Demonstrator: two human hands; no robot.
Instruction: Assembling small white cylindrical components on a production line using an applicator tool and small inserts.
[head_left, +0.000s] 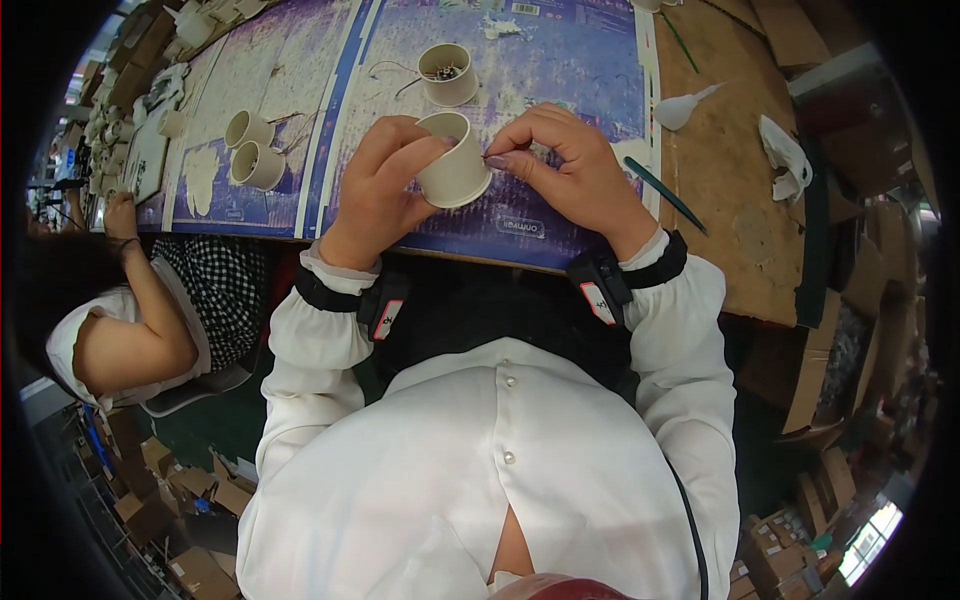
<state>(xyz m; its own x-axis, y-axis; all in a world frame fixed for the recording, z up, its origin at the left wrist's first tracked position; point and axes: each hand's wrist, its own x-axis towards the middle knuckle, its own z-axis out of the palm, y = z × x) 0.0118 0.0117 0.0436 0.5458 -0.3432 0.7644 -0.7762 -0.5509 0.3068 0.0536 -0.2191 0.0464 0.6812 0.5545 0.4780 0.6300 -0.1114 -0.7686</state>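
Note:
My left hand [375,185] grips an off-white cylindrical cup [455,182], its thumb reaching over the rim into the opening and its fingers around the outer wall. The cup is tilted, held above the blue-covered table. At the cup's right side my right hand [575,170] pinches a thin dark strand, seemingly a wire, between thumb and forefinger. What lies inside the held cup is mostly hidden. Just beyond it stands a similar cup [447,92] with small parts inside and thin wires trailing out to the left.
Two more cups [257,172] with wires sit further left. To the right lie a green pen-like tool [665,193], a white nozzle bottle [678,112] and a crumpled white cloth [787,165] on brown board. A co-worker's arm [155,310] is at the left; cardboard boxes [815,365] stand right.

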